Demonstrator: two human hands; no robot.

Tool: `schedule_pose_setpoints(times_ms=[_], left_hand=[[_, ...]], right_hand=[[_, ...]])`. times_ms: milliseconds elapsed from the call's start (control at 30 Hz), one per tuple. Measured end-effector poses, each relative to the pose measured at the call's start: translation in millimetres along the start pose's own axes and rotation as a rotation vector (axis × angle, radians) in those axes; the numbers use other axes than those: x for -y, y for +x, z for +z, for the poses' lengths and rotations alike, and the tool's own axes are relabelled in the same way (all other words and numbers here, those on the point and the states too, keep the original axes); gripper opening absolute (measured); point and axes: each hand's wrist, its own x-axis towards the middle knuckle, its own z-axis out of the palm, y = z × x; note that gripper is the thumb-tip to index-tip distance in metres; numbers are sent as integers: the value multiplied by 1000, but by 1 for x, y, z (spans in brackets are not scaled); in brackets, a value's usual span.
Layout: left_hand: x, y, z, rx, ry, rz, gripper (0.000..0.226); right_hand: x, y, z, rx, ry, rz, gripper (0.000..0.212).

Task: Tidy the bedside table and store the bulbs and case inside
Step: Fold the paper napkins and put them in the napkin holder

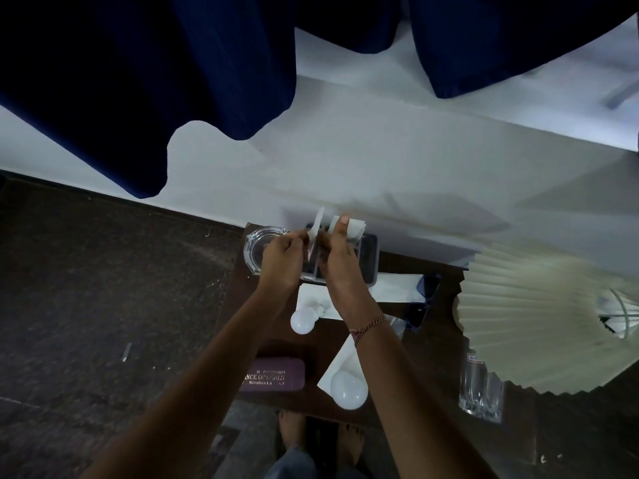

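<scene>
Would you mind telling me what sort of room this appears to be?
Probably a bedroom or hotel room: a small dark bedside table against the wall carries a pleated lamp shade, beside it a drinking glass, and dark blue curtains hang above.

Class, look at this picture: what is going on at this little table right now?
A person stands at a dark bedside table, both hands raised over a small tray at its far edge. The left hand and right hand pinch white paper between them. Two bulbs and a purple case lie on top, not yet stored.
</scene>
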Motion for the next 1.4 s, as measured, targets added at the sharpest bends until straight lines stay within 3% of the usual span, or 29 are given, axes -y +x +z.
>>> schedule_pose_setpoints(times_ms=[167,367,467,600,800,1067,1267,1400], left_hand=[[4,-7,1,-48,-15,-25,31],[20,-28,-8,-274,22,-25,32],[40,-40,-12,-315,84,-68,26],[72,-50,-11,-245,282,-97,22],[104,-55,2,-62,694,4,40],[101,-27,7,4,741,-61,44],[96,-19,12,153,738,-41,40],[97,-17,12,160,741,-45,39]], right_hand=[[0,-5,-12,-35,-5,-70,54],[-14,-31,-35,-138,136,-142,43],[-35,-45,-53,-175,139,-132,50],[-64,-53,-69,-201,78,-59,47],[-81,-36,-82,-220,-160,26,36],[-81,-2,-72,-151,-690,-6,29],[-89,2,-67,-138,-822,-38,34],[-92,5,-66,-170,-844,-57,35]])
